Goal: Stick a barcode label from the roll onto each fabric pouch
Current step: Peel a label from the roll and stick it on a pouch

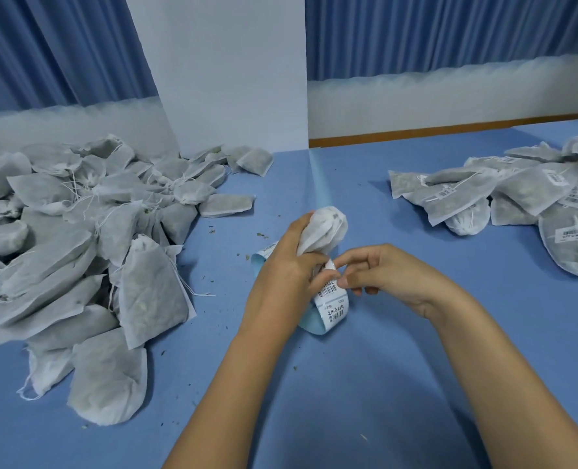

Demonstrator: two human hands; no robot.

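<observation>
My left hand (286, 265) grips a white fabric pouch (325, 228) bunched upward, together with the strip of barcode labels (333, 304) on pale blue backing that loops down under it. My right hand (379, 272) pinches the top edge of a label at the strip, thumb and forefinger meeting beside my left thumb. A big pile of unlabelled pouches (78, 238) lies at the left. A smaller pile of pouches bearing barcode labels (524, 201) lies at the right.
Everything sits on a blue table (365, 384) scattered with small dried-herb crumbs. A white pillar (226, 72) and blue curtains stand behind, with a wooden edge strip at the back right.
</observation>
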